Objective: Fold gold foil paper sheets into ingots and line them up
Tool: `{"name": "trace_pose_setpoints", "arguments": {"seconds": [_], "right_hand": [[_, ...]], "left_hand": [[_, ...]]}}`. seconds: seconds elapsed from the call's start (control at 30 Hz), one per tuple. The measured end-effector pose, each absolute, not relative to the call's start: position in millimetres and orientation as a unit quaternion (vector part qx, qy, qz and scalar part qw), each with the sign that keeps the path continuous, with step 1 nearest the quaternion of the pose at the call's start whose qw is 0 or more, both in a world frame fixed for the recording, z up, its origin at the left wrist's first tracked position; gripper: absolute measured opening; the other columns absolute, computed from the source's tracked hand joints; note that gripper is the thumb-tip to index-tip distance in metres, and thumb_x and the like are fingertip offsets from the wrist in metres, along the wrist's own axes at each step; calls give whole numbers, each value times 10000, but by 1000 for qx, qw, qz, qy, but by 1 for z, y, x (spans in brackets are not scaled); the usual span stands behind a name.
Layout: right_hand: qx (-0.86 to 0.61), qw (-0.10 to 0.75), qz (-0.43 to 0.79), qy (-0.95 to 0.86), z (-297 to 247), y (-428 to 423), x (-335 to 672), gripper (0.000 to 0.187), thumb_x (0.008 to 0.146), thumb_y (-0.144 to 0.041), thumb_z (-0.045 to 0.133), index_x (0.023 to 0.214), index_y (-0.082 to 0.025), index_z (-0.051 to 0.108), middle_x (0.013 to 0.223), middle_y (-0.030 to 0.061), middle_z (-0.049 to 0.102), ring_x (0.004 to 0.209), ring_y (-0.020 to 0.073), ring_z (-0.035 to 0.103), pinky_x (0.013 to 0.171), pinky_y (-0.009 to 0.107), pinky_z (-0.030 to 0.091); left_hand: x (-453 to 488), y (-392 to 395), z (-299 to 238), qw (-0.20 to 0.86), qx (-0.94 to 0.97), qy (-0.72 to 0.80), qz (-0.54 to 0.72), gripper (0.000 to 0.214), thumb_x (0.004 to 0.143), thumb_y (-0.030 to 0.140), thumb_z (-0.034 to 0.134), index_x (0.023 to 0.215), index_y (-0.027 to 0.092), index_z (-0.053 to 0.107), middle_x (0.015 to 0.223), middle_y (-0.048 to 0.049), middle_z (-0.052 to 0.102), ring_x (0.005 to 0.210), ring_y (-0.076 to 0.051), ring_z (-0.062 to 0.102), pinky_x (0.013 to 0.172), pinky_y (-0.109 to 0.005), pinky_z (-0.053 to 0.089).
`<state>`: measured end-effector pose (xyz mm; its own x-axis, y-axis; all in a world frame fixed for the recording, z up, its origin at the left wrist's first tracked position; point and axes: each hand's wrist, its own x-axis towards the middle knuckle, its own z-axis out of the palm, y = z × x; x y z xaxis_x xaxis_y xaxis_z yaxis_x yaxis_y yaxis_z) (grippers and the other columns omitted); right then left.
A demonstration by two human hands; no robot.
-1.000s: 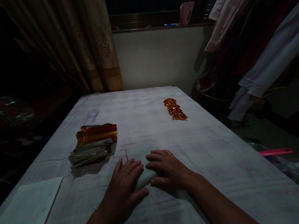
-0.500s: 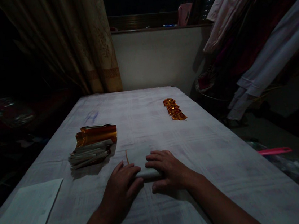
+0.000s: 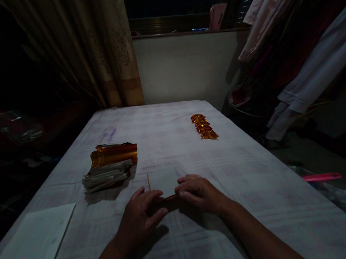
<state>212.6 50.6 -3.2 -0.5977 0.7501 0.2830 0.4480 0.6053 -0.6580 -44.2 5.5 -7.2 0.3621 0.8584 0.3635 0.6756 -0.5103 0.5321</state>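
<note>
A small sheet of gold-foil paper (image 3: 164,178) lies on the cloth with its pale back facing up. Its near edge is folded over, and a strip of gold shows along the fold. My left hand (image 3: 145,210) holds the left end of this fold, fingers on top and thumb on the near side. At the right end my right hand (image 3: 198,193) pinches the fold between thumb and fingers. Beyond my left hand sits a stack of gold-foil paper (image 3: 113,155), part gold side up, part pale edges. Several folded gold-foil pieces (image 3: 204,126) form a row at the far right.
A plaid cloth (image 3: 235,222) covers the table. A large white sheet (image 3: 32,247) lies at the front left. Past the table are a curtain (image 3: 97,50), hanging clothes (image 3: 318,57) on the right, and a pink handle (image 3: 322,177) low beside the right edge.
My right thumb has come up to the fingers, closing on the paper's near edge. The rolled-looking pale edge now appears as a flatter fold with gold showing. The view shifted slightly.
</note>
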Motion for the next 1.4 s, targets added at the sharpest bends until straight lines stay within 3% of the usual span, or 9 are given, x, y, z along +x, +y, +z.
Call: {"name": "trace_pose_setpoints", "arguments": {"seconds": [0.1, 0.2, 0.3, 0.43, 0.53, 0.73, 0.9, 1.1, 1.4], "right_hand": [[-372, 272, 289, -839, -3, 50, 213, 329, 994, -396, 518, 765, -246, 701, 704, -6, 685, 820, 189, 684, 951, 364, 476], [-374, 244, 309, -840, -1, 49, 212, 355, 1006, -350, 479, 722, -230, 656, 611, -53, 612, 615, 129, 590, 996, 375, 443], [-397, 234, 284, -840, -1, 48, 208, 345, 987, -304, 495, 685, -213, 633, 595, -47, 602, 579, 118, 547, 951, 359, 431], [-459, 245, 197, -831, -7, 48, 201, 250, 936, -295, 590, 730, -211, 705, 697, 16, 687, 701, 166, 609, 785, 332, 406], [-482, 248, 153, -826, -14, 50, 199, 183, 916, -281, 631, 782, -223, 742, 731, 28, 698, 749, 187, 610, 763, 339, 391], [-515, 288, 105, -801, -27, 55, 200, 70, 895, -266, 659, 902, -239, 724, 1068, 74, 709, 1106, 262, 594, 933, 399, 410], [-569, 224, 94, -786, -31, 57, 199, 348, 867, -314, 692, 1198, -212, 658, 1401, 168, 569, 1388, 378, 402, 1065, 545, 344], [-555, 217, 116, -794, -30, 57, 201, 156, 873, -302, 692, 1015, -240, 676, 1413, 125, 572, 1417, 351, 389, 1079, 551, 328], [-535, 197, 153, -807, -24, 57, 202, 249, 834, -337, 742, 1054, -244, 673, 1483, 137, 519, 1462, 356, 337, 1100, 565, 283]], "left_hand": [[-42, 2, -3, 163, 804, 476, 318, 356, 882, 440, 649, 1187, 257, 669, 956, -50, 792, 903, -255, 752, 976, -486, 555], [-36, -3, 0, 210, 765, 518, 319, 356, 927, 371, 567, 1258, 256, 635, 864, -17, 776, 763, -196, 742, 756, -330, 607], [-32, -6, -1, 223, 742, 547, 316, 448, 944, 348, 534, 1383, 261, 542, 815, 14, 754, 690, -171, 725, 653, -274, 589], [-30, -6, -8, 80, 768, 526, 356, 499, 952, 332, 553, 1440, 258, 476, 1367, -108, 635, 1209, -258, 645, 987, -415, 552], [-29, -2, -16, 1, 809, 493, 321, 498, 966, 316, 544, 1453, 245, 467, 1519, -131, 506, 1412, -298, 465, 1153, -524, 401], [-32, 9, -37, -9, 803, 545, 240, 470, 979, 368, 504, 1418, 201, 535, 1469, -150, 565, 1413, -345, 459, 1168, -647, 297], [-31, 9, -36, 29, 795, 563, 225, 451, 974, 355, 500, 1395, 203, 562, 1476, -137, 563, 1418, -326, 456, 1187, -632, 268], [-30, 10, -33, 50, 794, 567, 215, 485, 972, 395, 497, 1412, 196, 545, 1488, -145, 550, 1423, -335, 450, 1186, -647, 264], [-28, 9, -31, 65, 791, 582, 178, 597, 925, 408, 536, 1470, 170, 484, 1562, -150, 459, 1480, -349, 356, 1215, -626, 208]]}}
